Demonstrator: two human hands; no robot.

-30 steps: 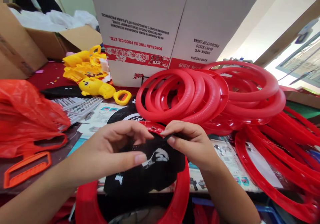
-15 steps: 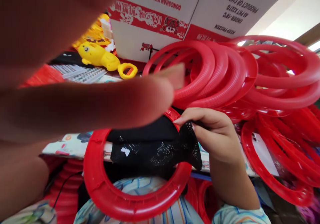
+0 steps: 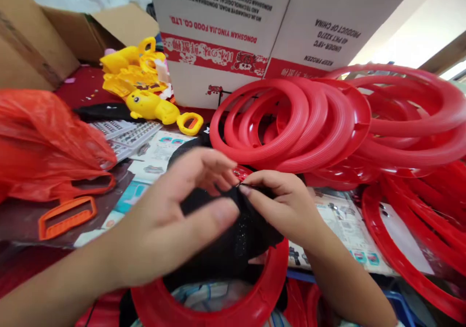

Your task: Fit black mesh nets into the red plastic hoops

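Note:
A red plastic ring (image 3: 262, 298) rests at the table's near edge with black mesh fabric (image 3: 236, 239) draped over its far rim. My left hand (image 3: 174, 220) curls over the fabric, its fingers pinching the mesh's top edge. My right hand (image 3: 280, 205) pinches the same edge from the right, fingertips almost touching the left hand's. Part of the ring's far rim (image 3: 242, 174) shows between the two hands.
A pile of red rings (image 3: 291, 123) leans behind the hands, with more red rings (image 3: 411, 230) to the right. A white carton (image 3: 247, 30) stands at the back. Yellow toys (image 3: 145, 98), a red plastic bag (image 3: 43, 142), an orange handle (image 3: 67, 217) and printed sheets (image 3: 342, 225) lie around.
My left hand, which swept up close across the camera half a second ago, has come back down onto the mesh beside my right hand. The view has also shifted upward.

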